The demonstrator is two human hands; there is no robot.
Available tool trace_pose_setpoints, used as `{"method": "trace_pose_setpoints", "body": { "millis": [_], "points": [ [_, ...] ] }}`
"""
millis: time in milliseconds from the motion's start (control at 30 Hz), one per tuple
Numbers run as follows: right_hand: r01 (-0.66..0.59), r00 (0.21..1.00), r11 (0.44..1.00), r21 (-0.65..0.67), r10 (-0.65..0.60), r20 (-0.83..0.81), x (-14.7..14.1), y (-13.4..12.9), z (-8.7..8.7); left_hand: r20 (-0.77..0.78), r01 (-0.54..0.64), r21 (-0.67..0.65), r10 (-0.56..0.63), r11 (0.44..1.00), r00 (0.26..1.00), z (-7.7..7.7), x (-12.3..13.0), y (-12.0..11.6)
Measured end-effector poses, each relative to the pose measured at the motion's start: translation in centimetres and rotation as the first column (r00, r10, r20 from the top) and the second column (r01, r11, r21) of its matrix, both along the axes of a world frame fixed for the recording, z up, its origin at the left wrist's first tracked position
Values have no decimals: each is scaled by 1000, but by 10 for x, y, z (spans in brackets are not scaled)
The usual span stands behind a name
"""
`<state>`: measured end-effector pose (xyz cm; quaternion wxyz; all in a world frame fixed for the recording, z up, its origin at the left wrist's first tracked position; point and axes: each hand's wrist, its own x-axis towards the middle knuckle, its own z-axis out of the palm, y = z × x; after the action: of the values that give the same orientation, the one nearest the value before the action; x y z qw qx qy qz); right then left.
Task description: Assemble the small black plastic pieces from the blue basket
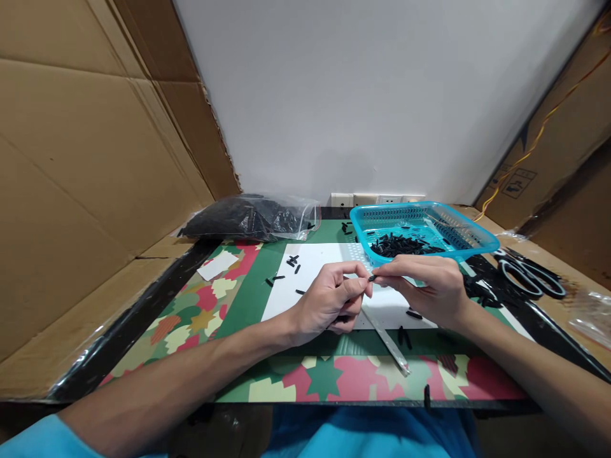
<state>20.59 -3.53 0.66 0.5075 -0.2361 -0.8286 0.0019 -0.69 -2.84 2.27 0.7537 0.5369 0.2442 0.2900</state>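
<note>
Above the white sheet (277,308), my two hands meet at a small black piece (372,278). My left hand (334,296) is curled, its thumb and index finger pressed together at the piece's left end; something dark shows under its folded fingers. My right hand (427,286) pinches the same piece from the right with its fingertips. Loose black pieces (293,260) lie on the sheet left of my hands. A thin pale stick (389,343) slants below my hands. Behind my right hand, a blue basket (424,207) holds a pile of black pieces (401,245).
A plastic bag full of black pieces (248,217) lies at the back left. Scissors (529,275) rest on the right, near a clear plastic bag (592,315). Cardboard walls (95,127) flank the table. A white paper scrap (217,265) lies left of the sheet.
</note>
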Motion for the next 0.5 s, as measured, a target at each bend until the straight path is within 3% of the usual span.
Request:
{"method": "trace_pose_setpoints", "body": {
  "millis": [500],
  "points": [
    [-13,1000,1000,17,13,0,0,1,0,-71,-11,16,12,1000,997,-1,-1,-1]
  ]
}}
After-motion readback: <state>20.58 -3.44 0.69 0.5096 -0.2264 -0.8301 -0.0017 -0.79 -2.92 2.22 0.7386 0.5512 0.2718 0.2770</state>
